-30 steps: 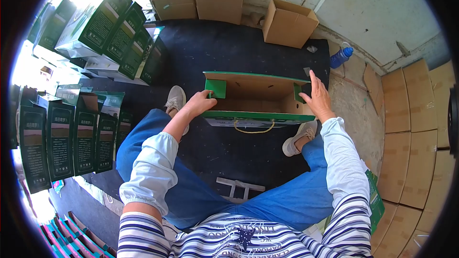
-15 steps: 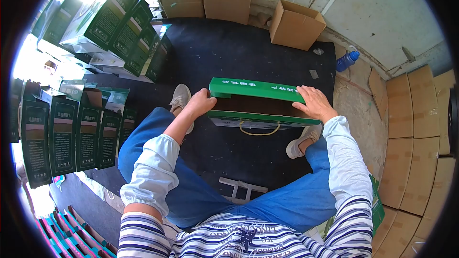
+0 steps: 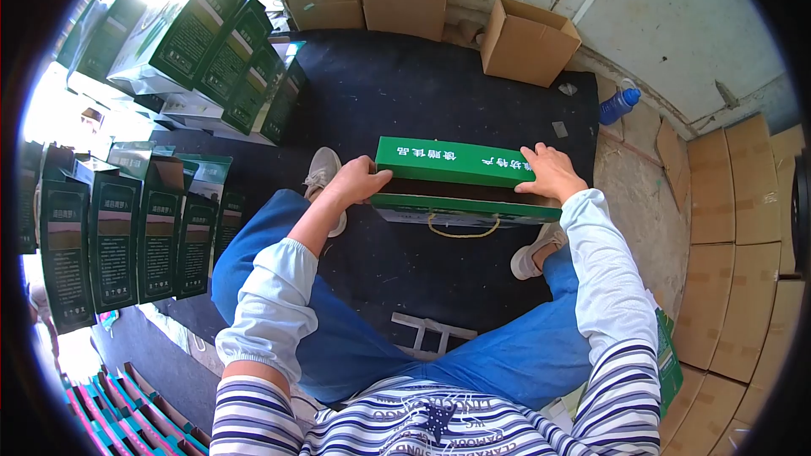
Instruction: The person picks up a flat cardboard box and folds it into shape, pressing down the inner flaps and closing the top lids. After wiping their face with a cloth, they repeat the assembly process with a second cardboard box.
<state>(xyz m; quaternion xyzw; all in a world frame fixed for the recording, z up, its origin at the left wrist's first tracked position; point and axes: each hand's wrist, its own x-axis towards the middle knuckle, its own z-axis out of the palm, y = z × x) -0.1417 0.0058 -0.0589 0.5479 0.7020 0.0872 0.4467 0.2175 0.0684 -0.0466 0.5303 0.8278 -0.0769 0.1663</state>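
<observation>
A green cardboard gift box with white lettering on its lid flap stands between my feet on the black mat. The lid is tilted partly down, with a dark gap along its front edge. A cord handle hangs from the side facing me. My left hand is closed on the lid's left end, thumb at the front edge. At the right end, my right hand grips the lid with fingers over the top and thumb on the front edge.
Green printed cartons stand in a row at left, with more stacked behind. Open brown boxes line the wall, near a blue bottle. Sealed brown cartons are piled at right. A small metal frame lies before me.
The lid flap has swung down toward me, so more of its lettered top shows and the opening is narrower. Both hands have moved with it and keep hold of its ends.
</observation>
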